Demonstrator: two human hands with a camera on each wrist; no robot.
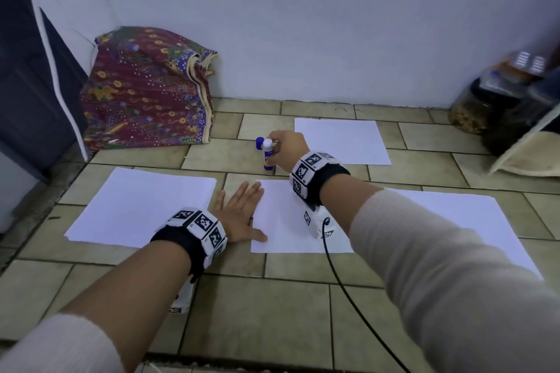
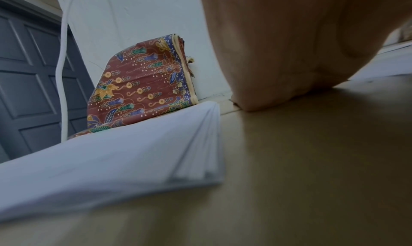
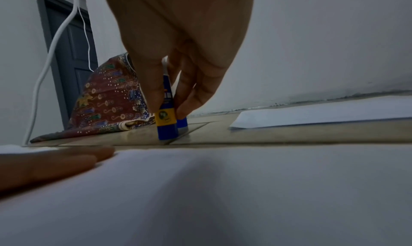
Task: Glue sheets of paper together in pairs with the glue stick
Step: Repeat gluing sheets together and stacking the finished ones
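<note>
The glue stick [image 1: 268, 155] stands upright on the tiled floor [image 1: 272, 312], its long axis vertical, the white open top pointing up and the blue base on a tile. The right hand [image 1: 288, 150] comes at it from the right side and holds it near the top; the thumb and fingers [image 3: 189, 98] are curled around the tube and pinch it between them, as the right wrist view shows. In that view the base of the stick touches the floor just at a joint between tiles. Its blue cap [image 1: 259, 142] stands just behind the stick, on the far left side of it, apart from the hand.

The left hand [image 1: 241, 215] lies flat, fingers straight and a little spread, pointing away from the person. Its thumb and part of the palm press on the left edge of the middle sheet [image 1: 285, 221]; the other fingers lie on the floor beside it. The glue stick is beyond this sheet, near its far edge but not on it.

A stack of paper [image 1: 142, 206] lies to the left of the left hand, one sheet [image 1: 342, 141] lies just to the right of the right hand, and another sheet [image 1: 472, 218] lies at the right, partly under the right forearm. A folded patterned cloth [image 1: 145, 91] leans on the wall.
</note>
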